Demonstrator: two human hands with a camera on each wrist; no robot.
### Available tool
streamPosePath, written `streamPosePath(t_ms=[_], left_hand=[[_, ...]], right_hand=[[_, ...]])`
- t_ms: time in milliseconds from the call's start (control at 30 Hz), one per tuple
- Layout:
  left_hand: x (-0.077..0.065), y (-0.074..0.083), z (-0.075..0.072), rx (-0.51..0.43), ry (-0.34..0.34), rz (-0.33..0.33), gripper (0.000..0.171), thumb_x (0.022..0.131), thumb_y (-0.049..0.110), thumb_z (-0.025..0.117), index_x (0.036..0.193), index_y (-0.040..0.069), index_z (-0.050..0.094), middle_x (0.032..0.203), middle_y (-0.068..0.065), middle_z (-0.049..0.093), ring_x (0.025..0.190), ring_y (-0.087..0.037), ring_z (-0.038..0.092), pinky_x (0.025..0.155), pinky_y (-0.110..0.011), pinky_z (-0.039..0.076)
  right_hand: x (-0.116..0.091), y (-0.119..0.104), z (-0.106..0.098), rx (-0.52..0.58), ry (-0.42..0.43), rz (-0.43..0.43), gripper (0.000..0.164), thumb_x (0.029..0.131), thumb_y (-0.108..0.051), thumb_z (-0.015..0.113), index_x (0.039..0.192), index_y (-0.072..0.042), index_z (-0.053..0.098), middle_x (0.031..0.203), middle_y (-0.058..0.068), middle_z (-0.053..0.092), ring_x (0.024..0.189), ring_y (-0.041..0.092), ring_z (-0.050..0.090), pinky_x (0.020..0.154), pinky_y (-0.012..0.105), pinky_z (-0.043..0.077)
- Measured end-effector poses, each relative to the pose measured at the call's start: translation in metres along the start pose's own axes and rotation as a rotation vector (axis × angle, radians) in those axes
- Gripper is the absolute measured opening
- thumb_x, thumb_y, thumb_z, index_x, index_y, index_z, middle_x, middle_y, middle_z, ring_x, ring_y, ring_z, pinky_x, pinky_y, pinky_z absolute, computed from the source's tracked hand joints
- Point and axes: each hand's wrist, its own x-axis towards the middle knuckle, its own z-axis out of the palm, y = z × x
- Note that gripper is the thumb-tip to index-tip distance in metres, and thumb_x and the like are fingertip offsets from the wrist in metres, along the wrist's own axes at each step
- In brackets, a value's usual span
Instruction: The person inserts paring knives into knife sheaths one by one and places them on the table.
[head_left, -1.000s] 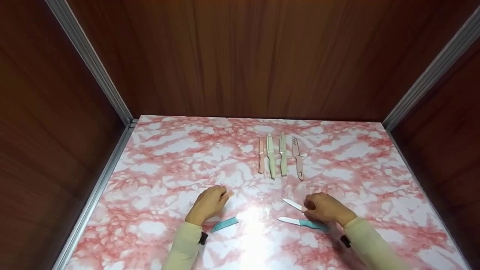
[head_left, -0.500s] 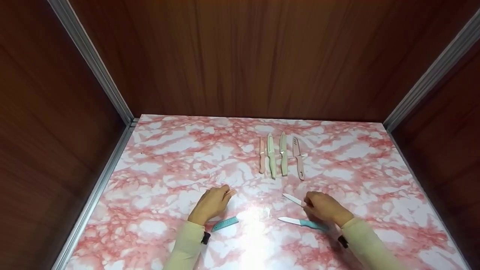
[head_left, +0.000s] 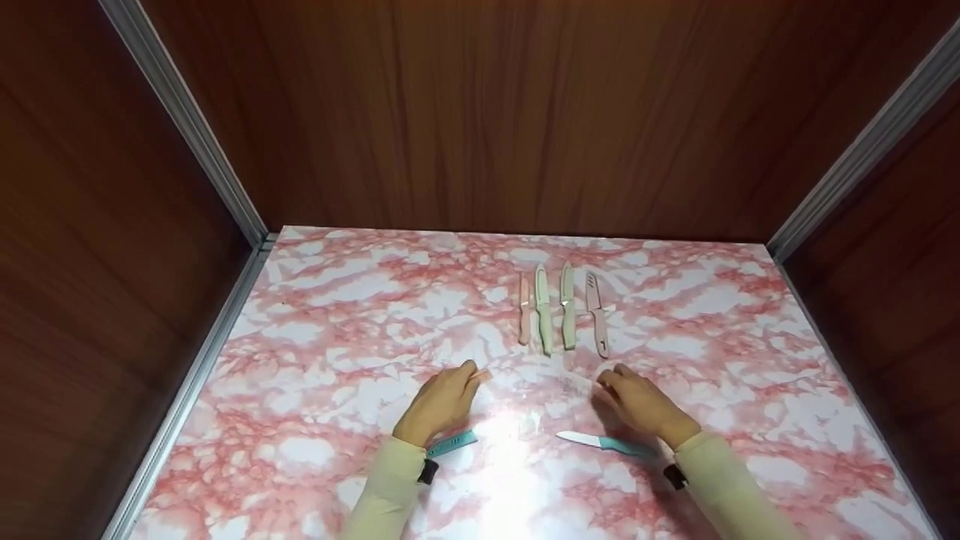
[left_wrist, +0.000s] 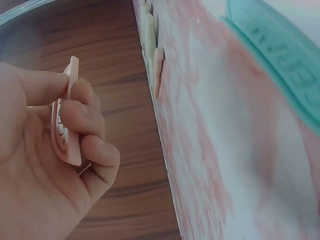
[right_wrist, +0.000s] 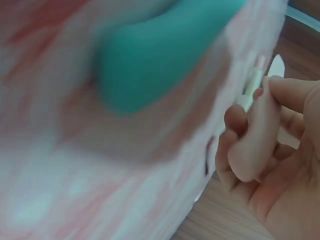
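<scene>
My left hand (head_left: pixel 442 405) holds a small pink knife sheath (left_wrist: pixel 73 140) between thumb and curled fingers, raised above the table. Its slotted side shows in the left wrist view. Over on the right, my right hand (head_left: pixel 645 405) grips the pink handle (right_wrist: pixel 257 137) of a small knife, whose white blade (right_wrist: pixel 277 67) points away from the palm. In the head view that blade is faint against the marbled top. A teal sheath (head_left: pixel 452 444) lies close by my left wrist. Below my right hand lies a teal-handled knife (head_left: pixel 619 447) with a bare white blade.
Farther back, a row of sheathed knives lies side by side: a slim pink one (head_left: pixel 524 311), two pale green ones (head_left: pixel 544 311) (head_left: pixel 568 307) and a wider pink one (head_left: pixel 598 315). Brown wood-grain panels (head_left: pixel 480 112) with metal corner rails (head_left: pixel 184 112) enclose the marbled table (head_left: pixel 337 337).
Both hands have moved forward and closer together, the left one rightward with the pink sheath, the right one slightly leftward with the pink knife. The teal knife and teal sheath stay where they were.
</scene>
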Motion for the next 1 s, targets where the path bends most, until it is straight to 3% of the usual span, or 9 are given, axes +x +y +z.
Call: streamPosePath(t_ms=[267,400,600,1000], left_hand=[[0.005,0.010,0.000,-0.059,-0.017,0.001,0.026,0.102,0.024,0.044,0.078,0.014,0.044,0.058,0.008,0.029,0.048,-0.006,0.024,0.048,-0.022,0.025],[0.007,0.013,-0.001,-0.064,-0.010,0.009,0.026,0.101,0.025,0.045,0.077,0.014,0.045,0.057,0.008,0.030,0.048,-0.005,0.024,0.048,-0.022,0.026],[0.008,0.016,0.001,-0.069,-0.020,0.016,0.026,0.101,0.026,0.045,0.078,0.014,0.047,0.057,0.008,0.031,0.049,-0.006,0.026,0.050,-0.022,0.027],[0.008,0.026,0.001,-0.104,-0.092,-0.038,0.024,0.102,0.028,0.041,0.082,0.017,0.048,0.058,0.007,0.035,0.047,-0.007,0.029,0.049,-0.023,0.029]], right_hand=[[0.010,-0.016,-0.006,0.071,0.048,-0.098,0.009,0.098,-0.017,0.054,0.101,-0.011,0.060,0.079,-0.008,0.052,0.064,0.006,0.046,0.060,0.028,0.042],[0.014,-0.023,-0.011,0.126,0.017,-0.066,0.011,0.097,-0.019,0.055,0.095,-0.011,0.062,0.067,-0.012,0.049,0.056,0.003,0.041,0.054,0.026,0.039],[0.019,-0.034,-0.017,0.125,0.007,-0.015,0.008,0.091,-0.017,0.061,0.085,-0.014,0.065,0.059,-0.014,0.045,0.049,0.001,0.034,0.050,0.024,0.036],[0.023,-0.054,-0.026,0.163,0.028,-0.024,0.011,0.090,-0.019,0.062,0.079,-0.018,0.062,0.056,-0.014,0.039,0.048,0.001,0.031,0.050,0.024,0.033]])
